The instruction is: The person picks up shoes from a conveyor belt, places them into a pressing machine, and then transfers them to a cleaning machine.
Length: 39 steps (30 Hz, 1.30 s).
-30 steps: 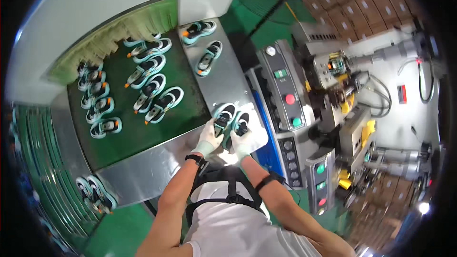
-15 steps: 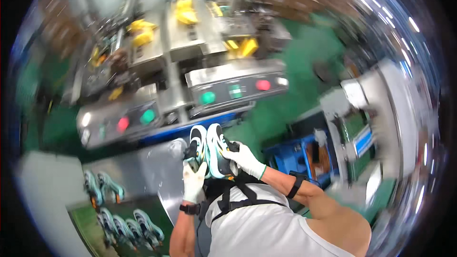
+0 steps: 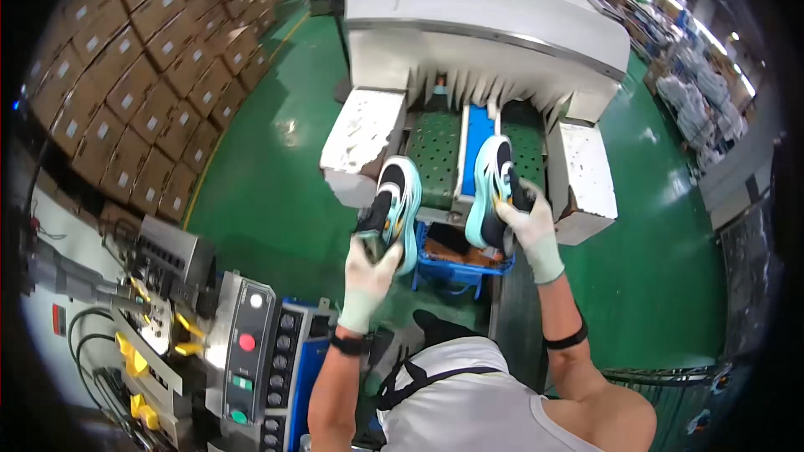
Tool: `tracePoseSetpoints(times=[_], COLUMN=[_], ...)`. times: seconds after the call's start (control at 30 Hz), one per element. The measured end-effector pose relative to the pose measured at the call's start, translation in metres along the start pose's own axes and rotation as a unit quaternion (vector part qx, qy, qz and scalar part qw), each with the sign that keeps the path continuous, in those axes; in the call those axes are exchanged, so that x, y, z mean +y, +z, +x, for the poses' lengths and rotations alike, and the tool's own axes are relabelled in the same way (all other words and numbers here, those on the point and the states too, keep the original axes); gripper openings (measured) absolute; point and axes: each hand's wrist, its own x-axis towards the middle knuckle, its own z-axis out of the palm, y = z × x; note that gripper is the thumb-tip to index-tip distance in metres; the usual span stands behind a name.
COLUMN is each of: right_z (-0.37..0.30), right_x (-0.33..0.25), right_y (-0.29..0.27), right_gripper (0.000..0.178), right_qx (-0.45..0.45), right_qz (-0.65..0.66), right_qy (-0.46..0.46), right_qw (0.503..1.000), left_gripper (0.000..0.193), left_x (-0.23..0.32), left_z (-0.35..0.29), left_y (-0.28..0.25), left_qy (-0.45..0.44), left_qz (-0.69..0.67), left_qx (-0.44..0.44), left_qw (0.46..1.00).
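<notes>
In my gloved left hand [image 3: 369,274] is a sneaker [image 3: 398,209] with a black and white upper and a thick mint-green sole, gripped at its heel end. A matching sneaker [image 3: 490,192] is held by my gloved right hand [image 3: 531,227], fingers closed round its heel end. Both toes point away from me, toward a white conveyor machine [image 3: 486,12]. Its entrance has a fringe of white strips, and green perforated belts [image 3: 431,151] run out from under it on either side of a blue strip [image 3: 478,142]. The sneakers are apart, over the machine's near end.
Below the belts sits a blue crate [image 3: 456,268] with dark and brown items in it. At left stands a control panel [image 3: 247,351] with red and green buttons, beside a machine with yellow parts [image 3: 134,360]. Stacked cardboard boxes [image 3: 134,75] line the far left.
My view has swung right, from the button-panel machine to the white conveyor machine. The two sneakers, side by side before, are now spread apart and held farther forward, one per hand.
</notes>
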Motion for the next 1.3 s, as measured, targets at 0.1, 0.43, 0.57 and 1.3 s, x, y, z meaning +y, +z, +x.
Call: tracePoseSetpoints(times=[0.1,0.43,0.57,1.3], right_z=[0.058,0.218,0.271,-0.337], right_x=[-0.001,0.059,0.071,0.106], right_y=[0.001,-0.002,0.019,0.381], right_gripper=[0.078,0.075,0.060,0.059], right_qx=[0.115,0.202,0.149,-0.818], right_qz=[-0.208,-0.314,-0.468,-0.208], right_qy=[-0.010,0.075,0.046,-0.329], right_qw=[0.971,0.924,0.870,0.424], left_gripper=[0.063,0.072,0.068,0.070], left_x=[-0.018,-0.064,-0.059,-0.214], left_z=[0.102,0.240,0.155,-0.752], left_y=[0.050,0.139,0.080,0.159], left_qy=[0.084,0.135,0.198,-0.515], left_qz=[0.004,0.186,0.127,0.095], left_qx=[-0.027,-0.049,-0.046,0.852], left_qw=[0.996,0.972,0.971,0.015])
